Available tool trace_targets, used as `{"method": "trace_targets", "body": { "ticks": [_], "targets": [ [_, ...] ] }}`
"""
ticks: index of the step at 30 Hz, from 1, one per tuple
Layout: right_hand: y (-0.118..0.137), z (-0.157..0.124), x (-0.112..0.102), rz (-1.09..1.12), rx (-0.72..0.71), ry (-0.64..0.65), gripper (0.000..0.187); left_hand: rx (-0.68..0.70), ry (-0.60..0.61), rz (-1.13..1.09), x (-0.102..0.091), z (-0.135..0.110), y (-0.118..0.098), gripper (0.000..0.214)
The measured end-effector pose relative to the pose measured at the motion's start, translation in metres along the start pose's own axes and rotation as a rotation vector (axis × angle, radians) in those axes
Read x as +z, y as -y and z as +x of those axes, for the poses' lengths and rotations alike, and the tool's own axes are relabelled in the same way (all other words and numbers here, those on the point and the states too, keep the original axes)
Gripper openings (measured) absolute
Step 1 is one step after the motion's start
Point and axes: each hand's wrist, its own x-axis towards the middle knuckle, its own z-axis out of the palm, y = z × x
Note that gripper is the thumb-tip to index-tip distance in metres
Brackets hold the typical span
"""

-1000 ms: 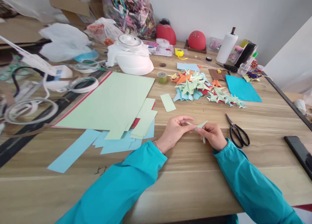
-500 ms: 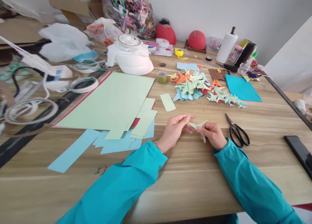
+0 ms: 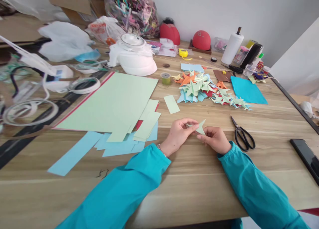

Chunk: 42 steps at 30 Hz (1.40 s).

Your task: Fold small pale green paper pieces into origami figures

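Two half-curled hands (image 3: 178, 136) (image 3: 216, 139) at green paper (image 3: 201, 128)

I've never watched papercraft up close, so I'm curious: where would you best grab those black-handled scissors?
I'd take the scissors by their black loops, coming from the person's side, probably with the right hand, which is nearer. They lie on the table with loops toward the person and blades pointing away, so fingers should avoid the tips.
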Motion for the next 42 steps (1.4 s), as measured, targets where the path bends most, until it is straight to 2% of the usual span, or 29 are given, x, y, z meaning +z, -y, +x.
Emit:
{"method": "trace_targets", "body": {
  "ticks": [3, 7, 10, 13, 15, 20, 28, 31, 35, 42],
  "targets": [
    [0.0011, -0.0010, -0.0003, -0.027, 0.041, -0.011, 0.041, 0.038, 0.011, 0.047, -0.0006, -0.0001, -0.0005, 0.031],
    [0.0025, -0.0017, -0.0011, -0.044, 0.013, 0.006, 0.039, 0.043, 0.041, 0.092, -0.0013, -0.0010, -0.0010, 0.029],
    [0.0033, -0.0019, -0.0024, 0.040, 0.028, 0.007, 0.043, 0.020, 0.030, -0.009, -0.0012, 0.0002, 0.0022, 0.026],
    [0.0034, -0.0017, -0.0034, 0.151, 0.074, -0.026, 0.051, -0.009, 0.068, -0.177, -0.0006, 0.0020, 0.0059, 0.024],
    [0.0034, -0.0014, -0.0033, 0.165, 0.078, -0.033, 0.049, -0.018, 0.057, -0.213, -0.0001, 0.0025, 0.0064, 0.024],
    [0.0028, -0.0017, -0.0014, 0.099, 0.059, -0.022, 0.042, -0.023, 0.002, -0.150, 0.0010, 0.0015, 0.0023, 0.026],
    [0.0002, -0.0033, 0.0001, 0.185, 0.095, -0.058, 0.046, -0.013, 0.064, -0.164, 0.0015, 0.0007, 0.0016, 0.024],
    [0.0009, -0.0030, 0.0004, 0.184, 0.061, -0.085, 0.047, -0.017, 0.055, -0.174, 0.0010, 0.0009, 0.0014, 0.025],
    [0.0016, -0.0021, 0.0008, 0.135, 0.011, -0.070, 0.039, -0.010, 0.068, -0.139, 0.0006, 0.0008, 0.0014, 0.024],
    [0.0013, -0.0026, 0.0010, 0.118, 0.029, -0.053, 0.039, -0.003, 0.115, -0.092, 0.0005, 0.0011, 0.0029, 0.024]
  ]
}}
